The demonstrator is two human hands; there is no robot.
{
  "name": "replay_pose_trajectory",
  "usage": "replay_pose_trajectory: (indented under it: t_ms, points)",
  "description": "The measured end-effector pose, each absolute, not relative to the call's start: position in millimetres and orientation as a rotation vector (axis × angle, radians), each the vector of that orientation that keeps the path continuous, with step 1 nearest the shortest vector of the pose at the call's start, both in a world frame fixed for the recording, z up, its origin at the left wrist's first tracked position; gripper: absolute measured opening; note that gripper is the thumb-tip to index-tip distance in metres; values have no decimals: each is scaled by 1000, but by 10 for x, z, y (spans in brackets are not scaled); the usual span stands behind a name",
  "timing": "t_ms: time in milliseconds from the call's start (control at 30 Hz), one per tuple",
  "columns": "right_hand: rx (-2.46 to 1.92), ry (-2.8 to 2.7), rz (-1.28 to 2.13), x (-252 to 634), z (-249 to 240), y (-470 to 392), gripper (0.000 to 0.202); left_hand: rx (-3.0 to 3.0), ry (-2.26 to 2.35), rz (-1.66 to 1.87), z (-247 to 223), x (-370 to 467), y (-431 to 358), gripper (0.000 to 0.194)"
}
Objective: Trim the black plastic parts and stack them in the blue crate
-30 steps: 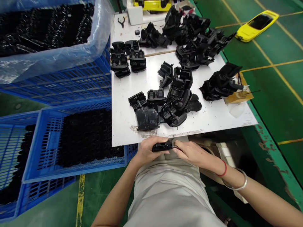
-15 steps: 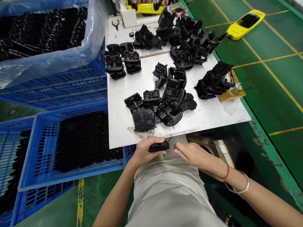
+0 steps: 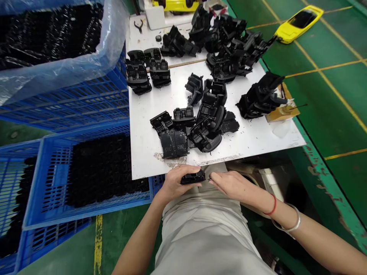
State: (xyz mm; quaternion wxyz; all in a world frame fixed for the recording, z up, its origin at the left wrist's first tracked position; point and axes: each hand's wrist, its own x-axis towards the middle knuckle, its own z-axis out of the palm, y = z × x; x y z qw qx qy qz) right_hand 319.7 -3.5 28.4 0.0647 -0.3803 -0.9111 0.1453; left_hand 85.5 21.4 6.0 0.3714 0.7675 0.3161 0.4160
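My left hand grips a black plastic toy car interior just below the front edge of the white table, over my lap. My right hand is closed beside the free end of this part, a small gap away. A thin dark tip shows at its fingertips, too small to name. On the table in front of both hands lies a loose cluster of similar black car interiors, with a flat black piece nearest the left hand.
Blue crates of black parts stand at the left, the upper one lined with plastic film. More black interiors pile up at the back near pliers. A yellow toy car sits on the green surface beyond the table's right side.
My right hand has moved slightly left, closer to the part in my left hand. The left hand keeps its grip. The fingers by the yellow car at the far end are out of sight.
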Motion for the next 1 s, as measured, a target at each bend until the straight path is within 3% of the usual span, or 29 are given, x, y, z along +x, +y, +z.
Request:
replay_pose_trajectory:
  t_ms: [500, 733, 1000]
  points:
    - [-1221, -2726, 447, 3127, 211, -72, 37, 1871, 894, 969, 72, 822, 211, 37]
    - [-1442, -2251, 1043, 3137, 265, -133, 26, 1901, 897, 1020, 58, 831, 199, 36]
    - [-1458, -1769, 1489, 3025, 375, -256, 26, 1965, 1043, 1128, 117, 880, 18, 36]
